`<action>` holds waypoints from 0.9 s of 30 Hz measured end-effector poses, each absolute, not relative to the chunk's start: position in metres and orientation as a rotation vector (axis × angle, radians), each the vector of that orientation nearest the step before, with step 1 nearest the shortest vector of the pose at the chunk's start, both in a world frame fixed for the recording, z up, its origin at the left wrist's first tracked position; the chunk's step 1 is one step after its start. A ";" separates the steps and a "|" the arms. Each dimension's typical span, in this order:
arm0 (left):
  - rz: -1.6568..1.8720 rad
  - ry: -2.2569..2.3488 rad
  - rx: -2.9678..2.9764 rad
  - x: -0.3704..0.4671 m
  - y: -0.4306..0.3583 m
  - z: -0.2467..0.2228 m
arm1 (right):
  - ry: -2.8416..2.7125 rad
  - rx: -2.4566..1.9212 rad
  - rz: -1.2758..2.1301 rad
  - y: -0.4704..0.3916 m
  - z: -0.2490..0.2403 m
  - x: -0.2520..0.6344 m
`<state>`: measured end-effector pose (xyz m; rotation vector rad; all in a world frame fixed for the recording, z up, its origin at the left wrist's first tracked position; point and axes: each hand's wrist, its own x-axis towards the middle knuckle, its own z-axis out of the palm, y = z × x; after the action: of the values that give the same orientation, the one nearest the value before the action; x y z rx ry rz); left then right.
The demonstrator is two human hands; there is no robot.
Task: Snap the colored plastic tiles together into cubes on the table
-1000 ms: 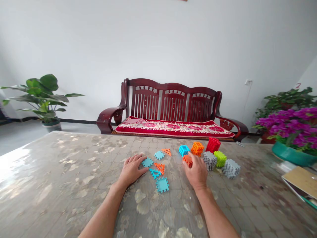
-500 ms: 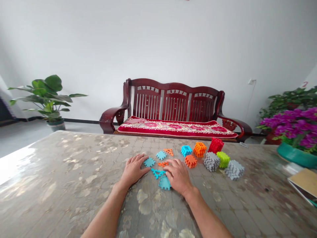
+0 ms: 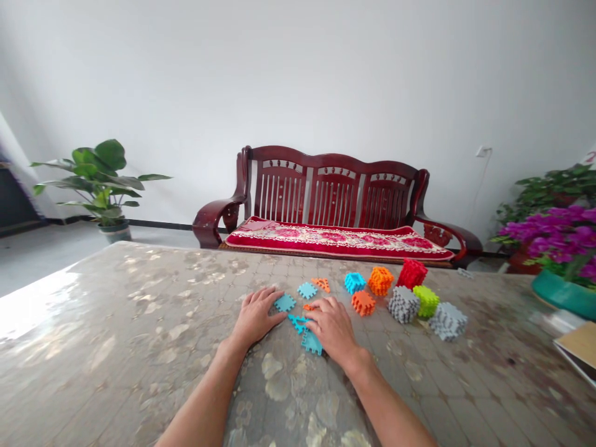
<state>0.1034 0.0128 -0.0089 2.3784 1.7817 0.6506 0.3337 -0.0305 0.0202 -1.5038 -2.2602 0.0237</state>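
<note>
My left hand [image 3: 258, 315] rests on the table with its fingers spread, its fingertips beside a teal toothed tile [image 3: 285, 303]. My right hand [image 3: 333, 328] lies palm down over a small orange piece [image 3: 308, 307], which it partly hides, and over the edge of a larger teal tile [image 3: 311, 343]. Its fingers are apart, near a blue triangular piece [image 3: 298, 323]. Farther back lie a light teal tile [image 3: 307, 290] and an orange triangular piece [image 3: 321, 284]. Neither hand visibly grips anything.
To the right stand stacks of toothed tiles: blue [image 3: 354, 283], orange [image 3: 380, 281], red [image 3: 412, 274], grey [image 3: 403, 305] and green [image 3: 426, 301]. A teal flower pot [image 3: 565, 293] and a notebook [image 3: 580, 341] are at the right edge. A wooden bench [image 3: 335, 192] stands behind the table.
The view has shifted slightly, moving the scene a little to the right. My right hand has moved slightly left over the pieces and covers more of the small orange one.
</note>
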 end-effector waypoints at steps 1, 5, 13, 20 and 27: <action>0.644 1.783 2.377 0.103 0.013 -0.009 | -2.268 -1.499 0.024 -0.030 0.020 0.333; 0.632 1.778 2.376 0.104 0.012 -0.008 | -2.254 -1.502 0.058 -0.031 0.020 0.332; 0.668 1.769 2.370 0.104 0.012 -0.011 | -2.245 -1.448 0.124 -0.036 0.023 0.330; 0.691 1.763 2.375 0.103 0.013 -0.012 | -2.246 -1.421 0.127 -0.040 0.022 0.328; 0.667 1.774 2.371 0.104 0.011 -0.009 | -2.241 -1.428 0.117 -0.041 0.021 0.325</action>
<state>0.1037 0.0114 -0.0088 2.3713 1.7744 0.6671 0.3251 -0.0408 0.0209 -1.4275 -2.2406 0.1167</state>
